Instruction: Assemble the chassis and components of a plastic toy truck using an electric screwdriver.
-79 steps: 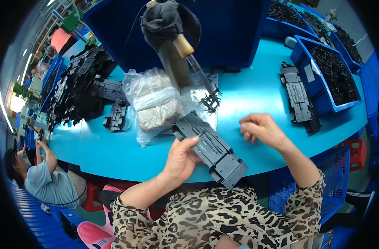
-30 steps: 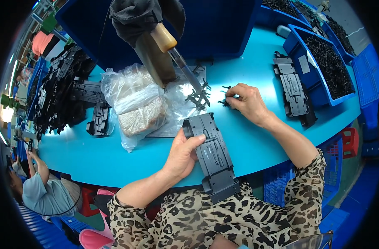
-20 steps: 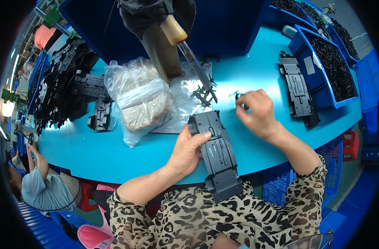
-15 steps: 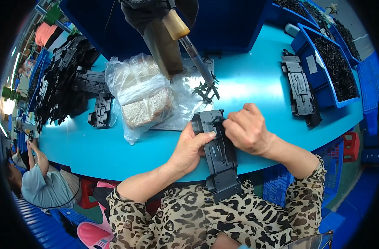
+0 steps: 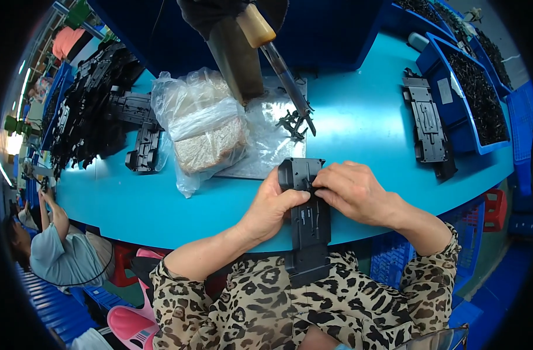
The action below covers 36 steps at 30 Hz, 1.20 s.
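Note:
A long black plastic panel [image 5: 308,224] lies lengthwise over the near edge of the turquoise table [image 5: 360,128], its lower end over my lap. My left hand [image 5: 271,204] grips its left side near the top. On the panel's upper right part rests my right hand [image 5: 349,189], fingertips pinched together against the plastic; whatever small piece they hold is hidden. A few small black clips [image 5: 294,122] lie on a clear plastic sheet [image 5: 266,140] just beyond the panel.
A hanging screwdriver with a wooden handle [image 5: 275,58] dangles over the clips. A clear bag of small parts [image 5: 205,134] sits left of it. Black panels are piled at the far left [image 5: 91,105]; another lies at the right [image 5: 427,125] beside blue bins [image 5: 471,87]. A person sits at lower left [image 5: 56,251].
My right hand left the table near the small clips and came back onto the panel's upper part. The panel has turned from slanted to nearly straight toward me.

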Tool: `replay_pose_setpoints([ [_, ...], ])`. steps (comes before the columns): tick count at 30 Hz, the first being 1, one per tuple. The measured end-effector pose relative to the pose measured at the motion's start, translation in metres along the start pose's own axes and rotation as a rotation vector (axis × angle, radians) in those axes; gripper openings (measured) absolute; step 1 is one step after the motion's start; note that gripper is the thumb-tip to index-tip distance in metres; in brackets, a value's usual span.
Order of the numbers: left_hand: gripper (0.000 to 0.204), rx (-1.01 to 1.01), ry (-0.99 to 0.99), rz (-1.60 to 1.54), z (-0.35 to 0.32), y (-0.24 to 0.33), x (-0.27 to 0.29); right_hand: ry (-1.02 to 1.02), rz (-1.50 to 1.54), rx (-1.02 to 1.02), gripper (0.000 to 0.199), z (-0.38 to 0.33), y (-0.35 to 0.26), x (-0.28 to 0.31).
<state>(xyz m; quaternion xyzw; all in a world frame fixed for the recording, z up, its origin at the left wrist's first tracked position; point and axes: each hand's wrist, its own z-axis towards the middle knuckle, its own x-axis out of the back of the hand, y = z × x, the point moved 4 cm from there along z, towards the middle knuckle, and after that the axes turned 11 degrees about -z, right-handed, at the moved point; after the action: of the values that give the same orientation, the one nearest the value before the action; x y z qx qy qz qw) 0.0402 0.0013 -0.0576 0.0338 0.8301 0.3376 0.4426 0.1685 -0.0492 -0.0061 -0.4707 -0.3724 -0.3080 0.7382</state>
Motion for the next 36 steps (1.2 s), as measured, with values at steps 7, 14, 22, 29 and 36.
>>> replay_pose_setpoints([
  [7, 0.035, 0.03, -0.003, -0.001, 0.001, 0.001, -0.002, 0.32, -0.266, 0.127, 0.022, 0.003, -0.006, 0.002],
  [14, 0.038, 0.02, -0.046, 0.078, 0.001, -0.001, 0.0, 0.337, -0.147, 0.085, 0.022, 0.01, -0.002, -0.007],
  [22, 0.048, 0.053, -0.078, 0.144, 0.0, -0.003, 0.002, 0.194, -0.132, 0.083, 0.022, 0.012, -0.001, -0.003],
  [29, 0.05, -0.004, -0.123, 0.15, -0.001, -0.004, -0.002, 0.119, -0.139, 0.02, 0.019, 0.014, -0.005, 0.0],
  [36, 0.032, 0.073, -0.032, 0.091, -0.002, -0.006, 0.003, 0.15, -0.039, 0.005, 0.019, 0.011, -0.002, -0.005],
])
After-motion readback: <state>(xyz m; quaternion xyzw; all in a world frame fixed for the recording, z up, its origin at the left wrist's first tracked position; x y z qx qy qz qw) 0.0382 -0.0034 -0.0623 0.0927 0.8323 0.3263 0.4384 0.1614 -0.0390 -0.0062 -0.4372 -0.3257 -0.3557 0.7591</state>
